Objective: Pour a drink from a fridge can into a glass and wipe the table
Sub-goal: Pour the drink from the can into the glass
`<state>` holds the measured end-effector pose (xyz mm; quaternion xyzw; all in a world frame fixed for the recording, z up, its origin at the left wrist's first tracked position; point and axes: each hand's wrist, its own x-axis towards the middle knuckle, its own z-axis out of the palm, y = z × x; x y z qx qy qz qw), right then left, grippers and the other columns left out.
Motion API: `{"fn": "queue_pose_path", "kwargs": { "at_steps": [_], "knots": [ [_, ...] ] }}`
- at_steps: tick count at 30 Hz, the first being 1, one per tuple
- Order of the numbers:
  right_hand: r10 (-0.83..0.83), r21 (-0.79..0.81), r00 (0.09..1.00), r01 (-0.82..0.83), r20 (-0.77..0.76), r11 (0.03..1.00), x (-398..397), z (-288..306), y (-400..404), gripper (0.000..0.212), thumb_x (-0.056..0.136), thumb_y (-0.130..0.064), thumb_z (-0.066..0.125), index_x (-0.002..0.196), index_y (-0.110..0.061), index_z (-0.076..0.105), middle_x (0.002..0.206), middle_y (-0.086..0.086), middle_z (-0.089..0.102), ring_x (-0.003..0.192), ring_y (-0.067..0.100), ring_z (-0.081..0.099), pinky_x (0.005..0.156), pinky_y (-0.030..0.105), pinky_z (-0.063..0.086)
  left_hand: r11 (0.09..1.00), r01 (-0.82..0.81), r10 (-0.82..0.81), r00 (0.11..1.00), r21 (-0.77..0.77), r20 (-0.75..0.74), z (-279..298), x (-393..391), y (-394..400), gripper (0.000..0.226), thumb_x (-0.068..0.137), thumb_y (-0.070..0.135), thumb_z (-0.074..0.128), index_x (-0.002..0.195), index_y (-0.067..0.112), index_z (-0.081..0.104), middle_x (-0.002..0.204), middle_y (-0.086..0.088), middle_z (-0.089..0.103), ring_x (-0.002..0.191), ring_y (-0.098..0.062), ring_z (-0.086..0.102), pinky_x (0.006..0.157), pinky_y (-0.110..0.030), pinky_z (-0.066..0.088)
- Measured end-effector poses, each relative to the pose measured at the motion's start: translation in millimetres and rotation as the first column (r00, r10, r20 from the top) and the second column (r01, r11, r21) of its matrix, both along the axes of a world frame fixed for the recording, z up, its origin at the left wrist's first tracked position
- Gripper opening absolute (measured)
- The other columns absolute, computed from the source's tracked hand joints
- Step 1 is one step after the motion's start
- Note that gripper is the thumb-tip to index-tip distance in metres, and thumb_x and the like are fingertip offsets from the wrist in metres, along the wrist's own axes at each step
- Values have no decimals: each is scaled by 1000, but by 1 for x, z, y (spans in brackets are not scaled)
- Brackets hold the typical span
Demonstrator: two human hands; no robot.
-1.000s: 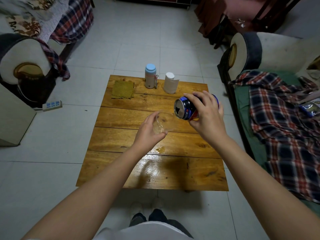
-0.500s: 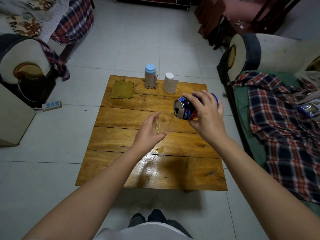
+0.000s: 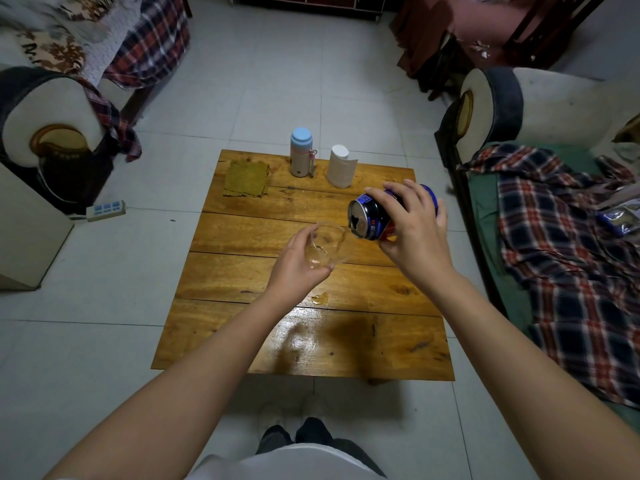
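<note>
My left hand [image 3: 297, 268] holds a clear glass [image 3: 329, 244] tilted above the middle of the wooden table [image 3: 242, 271]. My right hand [image 3: 414, 233] grips a blue drink can [image 3: 369, 220] lying almost on its side, its open top facing left and its rim right at the glass's lip. A little pale liquid sits in the bottom of the glass. A small wet spill [image 3: 320, 298] lies on the table just below my left hand. A yellow-green cloth [image 3: 246, 179] lies flat at the table's far left corner.
A flask with a blue lid [image 3: 301, 152] and a white cup-like container [image 3: 341, 166] stand at the table's far edge. Sofas with plaid covers flank the table on the left [image 3: 52, 126] and right [image 3: 568, 237]. A power strip [image 3: 105, 210] lies on the tiled floor.
The can has tipped a little further and its rim has closed up against the glass's lip. The glass has stayed in nearly the same place.
</note>
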<state>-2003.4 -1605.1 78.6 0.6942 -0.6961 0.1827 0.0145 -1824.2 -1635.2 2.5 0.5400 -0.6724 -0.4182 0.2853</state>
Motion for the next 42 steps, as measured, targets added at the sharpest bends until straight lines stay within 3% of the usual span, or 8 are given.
{"fn": "queue_pose_path", "kwargs": {
  "at_steps": [42],
  "knots": [
    [24, 1, 999, -24, -49, 1000, -1, -2, -6, 74, 71, -8, 73, 133, -34, 42, 139, 4, 44, 137, 28, 26, 107, 65, 15, 1000, 5, -5, 1000, 11, 10, -4, -1, -2, 71, 72, 19, 75, 133, 22, 40, 129, 0, 51, 117, -14, 48, 95, -35, 45]
  ]
}}
